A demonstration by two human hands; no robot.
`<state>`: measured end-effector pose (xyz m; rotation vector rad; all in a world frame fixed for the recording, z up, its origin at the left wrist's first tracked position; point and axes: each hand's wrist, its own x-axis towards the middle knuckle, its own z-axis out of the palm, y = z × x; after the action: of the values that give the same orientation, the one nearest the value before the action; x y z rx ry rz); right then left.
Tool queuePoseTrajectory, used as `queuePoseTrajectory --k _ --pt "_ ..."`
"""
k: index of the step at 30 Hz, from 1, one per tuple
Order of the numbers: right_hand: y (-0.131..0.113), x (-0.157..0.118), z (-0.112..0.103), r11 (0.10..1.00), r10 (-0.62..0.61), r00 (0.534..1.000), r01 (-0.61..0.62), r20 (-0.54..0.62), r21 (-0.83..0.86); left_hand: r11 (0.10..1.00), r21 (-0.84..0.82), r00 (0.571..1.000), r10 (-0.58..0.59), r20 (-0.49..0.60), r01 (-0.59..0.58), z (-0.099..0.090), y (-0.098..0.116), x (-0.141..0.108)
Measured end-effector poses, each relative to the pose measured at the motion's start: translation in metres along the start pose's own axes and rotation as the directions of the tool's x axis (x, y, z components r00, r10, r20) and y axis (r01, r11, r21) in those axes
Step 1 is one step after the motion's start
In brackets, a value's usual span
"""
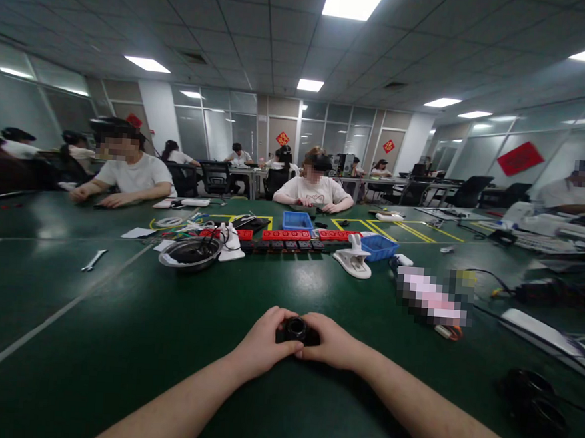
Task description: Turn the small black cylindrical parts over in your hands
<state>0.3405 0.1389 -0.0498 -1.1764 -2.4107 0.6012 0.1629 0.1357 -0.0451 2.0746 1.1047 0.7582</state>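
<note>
The left hand [262, 344] and right hand [338, 343] curl inward, each pinching 1 end of a small black device [295, 328] between thumb and fingers. The 2 thumbs nearly meet along its near side, and the other fingers wrap toward the far side, mostly out of sight. The device is at the lower centre of the view, over a green table [190, 318]; whether it touches the surface is hard to tell. Its long axis runs left to right, from hand to hand, and a round, ringed opening in its middle faces up toward the wearer. Both ends are hidden by the hands, and fine detail is lost in the dark plastic. The forearms [180, 398] run off the bottom edge.

Beyond the hands stand a white clip-shaped stand [354, 262] and, just behind it, a blue tray [378, 248]. To the left are a dark bowl [190, 255] and a wrench [94, 260]. On the right, blocky squares mask an item [430, 295], and a black object [535, 403] is too blurred to identify.
</note>
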Motion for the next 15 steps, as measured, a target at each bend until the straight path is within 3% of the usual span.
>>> queuePoseTrajectory --k 5,15 --pt "0.0068 0.001 -0.0027 0.993 -0.017 0.999 0.011 0.048 0.121 1.0 0.007 0.999 0.002 0.036 -0.003 -0.0016 -0.001 0.0015" --pt "0.0022 -0.0003 -0.0051 0.981 0.013 0.996 -0.03 0.085 0.194 1.0 -0.003 0.999 0.006 0.042 -0.006 -0.0018 -0.0033 0.0012"
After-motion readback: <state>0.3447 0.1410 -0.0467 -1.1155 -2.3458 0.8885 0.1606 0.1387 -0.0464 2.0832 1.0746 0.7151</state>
